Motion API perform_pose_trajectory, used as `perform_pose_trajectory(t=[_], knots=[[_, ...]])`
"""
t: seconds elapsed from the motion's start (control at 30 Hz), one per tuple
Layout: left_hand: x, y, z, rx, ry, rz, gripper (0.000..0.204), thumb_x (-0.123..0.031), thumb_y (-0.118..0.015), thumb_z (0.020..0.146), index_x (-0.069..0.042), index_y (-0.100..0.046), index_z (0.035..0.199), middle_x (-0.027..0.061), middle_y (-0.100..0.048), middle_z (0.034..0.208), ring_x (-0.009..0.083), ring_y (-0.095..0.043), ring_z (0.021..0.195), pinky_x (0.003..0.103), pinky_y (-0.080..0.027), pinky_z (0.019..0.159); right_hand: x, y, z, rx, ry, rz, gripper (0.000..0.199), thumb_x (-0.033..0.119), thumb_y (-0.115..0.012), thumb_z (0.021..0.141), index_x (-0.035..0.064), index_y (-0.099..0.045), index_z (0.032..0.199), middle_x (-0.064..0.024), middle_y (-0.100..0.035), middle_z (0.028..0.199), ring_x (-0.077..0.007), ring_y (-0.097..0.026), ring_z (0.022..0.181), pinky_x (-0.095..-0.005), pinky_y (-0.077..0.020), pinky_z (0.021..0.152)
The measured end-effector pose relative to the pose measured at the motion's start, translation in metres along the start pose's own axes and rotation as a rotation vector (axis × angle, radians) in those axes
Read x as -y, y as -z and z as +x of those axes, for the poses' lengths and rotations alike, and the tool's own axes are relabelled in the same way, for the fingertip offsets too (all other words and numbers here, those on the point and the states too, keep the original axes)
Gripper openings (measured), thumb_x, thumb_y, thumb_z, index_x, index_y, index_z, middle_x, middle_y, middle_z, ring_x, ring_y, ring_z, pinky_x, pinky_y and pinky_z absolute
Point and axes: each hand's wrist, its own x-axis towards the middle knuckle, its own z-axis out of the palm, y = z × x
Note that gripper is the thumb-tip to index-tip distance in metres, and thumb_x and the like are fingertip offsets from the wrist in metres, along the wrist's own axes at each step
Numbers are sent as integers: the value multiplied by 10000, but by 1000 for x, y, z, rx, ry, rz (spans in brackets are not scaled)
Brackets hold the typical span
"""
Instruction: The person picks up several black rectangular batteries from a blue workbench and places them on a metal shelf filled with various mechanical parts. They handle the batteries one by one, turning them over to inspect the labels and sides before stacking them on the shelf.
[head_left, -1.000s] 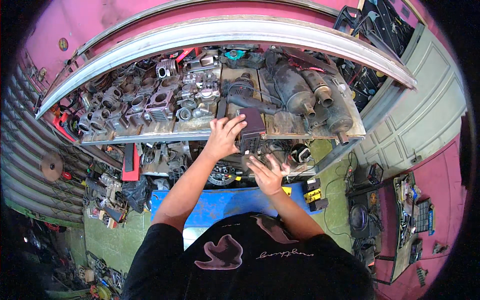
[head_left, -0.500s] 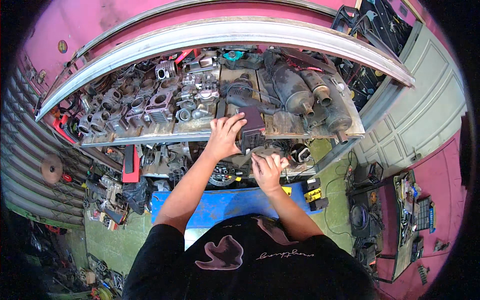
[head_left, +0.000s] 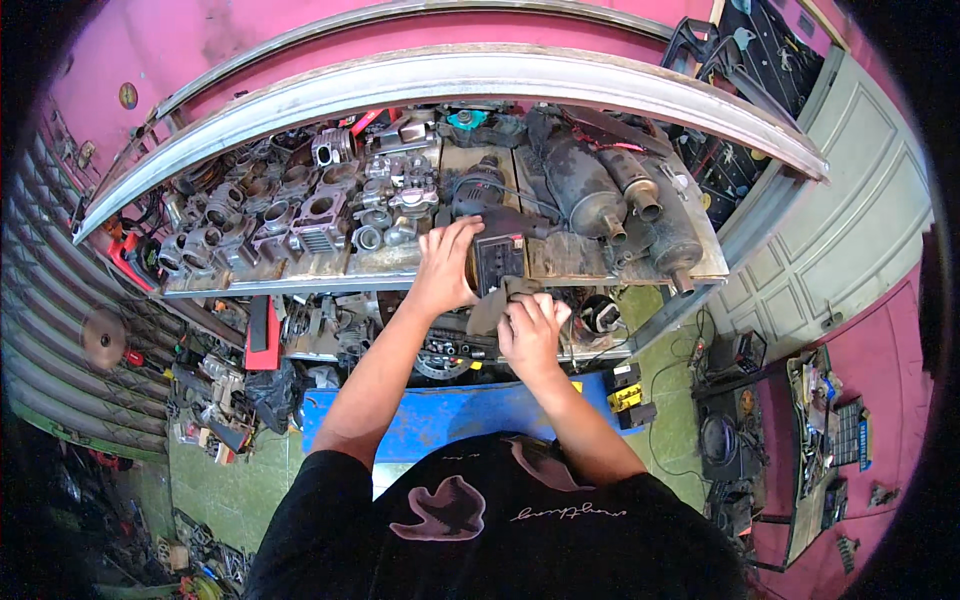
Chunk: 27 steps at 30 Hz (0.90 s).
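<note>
We see a bench (head_left: 567,258) of worn wooden planks with a metal front edge, crowded with used parts: engine cylinders (head_left: 322,210) on the left, a dark power tool (head_left: 480,188) in the middle, and sooty mufflers (head_left: 582,192) on the right. Around it we have a pink wall (head_left: 300,48), a folding metal shutter (head_left: 75,330) to the left, a pale panelled door (head_left: 850,215) to the right, and green tiles (head_left: 265,490) underfoot beside a blue panel (head_left: 425,412).

The dark box (head_left: 497,263) is at the bench's front edge, just nearer us than the power tool. It is rectangular and nearly black, with a small red mark near its upper right corner. Our left hand (head_left: 445,268) has its fingers clamped on the box's left side; our right hand (head_left: 533,335) has its fingers closed on a grey-brown cloth (head_left: 489,310), which overlaps the box's lower edge in our view.
</note>
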Motion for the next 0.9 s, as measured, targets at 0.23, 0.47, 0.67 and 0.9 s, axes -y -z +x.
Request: perform_pose_trajectory(t=[0.23,0.47,0.67,0.9], knots=[[-7,-1,6,-36,68,-70,1001,-213,-880,591,-93,-446,1486,108,-503,1485,364,-470,1259,467,-330,1053,3,12,79,-190,-6,-34,210,150,-767,791,260,-748,969,117,-719,1257,-234,-558,1280,-527,-276,1022],[13,-15,3,-28,141,2,1067,-269,-914,565,-77,-424,1493,150,-509,1443,390,-458,1262,495,-335,1053,-7,-1,14,4,-3,-61,228,128,-705,870,319,-774,975,166,-766,1171,-165,-592,1274,-529,-207,1094],[1,-2,11,-1,140,-62,1152,-294,-935,483,-84,-411,1487,143,-508,1433,401,-460,1254,510,-354,1038,-18,11,76,-190,-19,-39,250,118,-709,871,305,-781,1019,157,-767,1180,-208,-571,1327,-518,-211,1103],[8,-13,6,-40,134,-22,1238,-321,-963,402,-81,-412,1484,141,-517,1418,398,-468,1243,513,-357,1038,-27,11,28,-50,-17,7,286,104,-729,797,328,-786,967,147,-783,1084,-199,-608,1131,-469,-246,1061]])
